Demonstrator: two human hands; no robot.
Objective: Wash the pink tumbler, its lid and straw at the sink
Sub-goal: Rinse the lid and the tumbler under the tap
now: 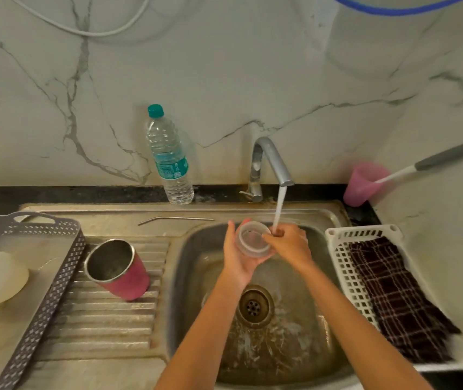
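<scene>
Head view: we see the lid (254, 239), clear and round, held over the back of the sink (196, 277) basin, just left of the water stream (278, 209) falling from the tap (272, 159). The left hand (238, 257) cups the lid from below and behind, palm up, fingers curled round its left side. The right hand (289, 243) comes in from the right, fingers bunched, and seems to pinch the lid's right rim with the stream landing on its knuckles. Both forearms reach straight in from the near edge, wrists level. We judge this to be the lid rinse, with tumbler and straw not yet in hand. The key relation is that both remaining pieces lie to the left of the hands, so the left hand is nearer. The pink tumbler (117, 270) sits on the ridged drainboard (112, 327), mouth open toward us; it looks upright, but the wide lens leans it, so we cannot tell for sure. The straw (175, 219), metal, lies flat along the drainboard's back edge, long axis left to right, bent end at the left, straight end near the basin's back-left corner. Also there are a water bottle (168, 156) at the surface's back edge, a grey basket (47, 291) on the left, and a white basket (345, 277) holding a checked cloth (393, 294) at the right edge.
</scene>
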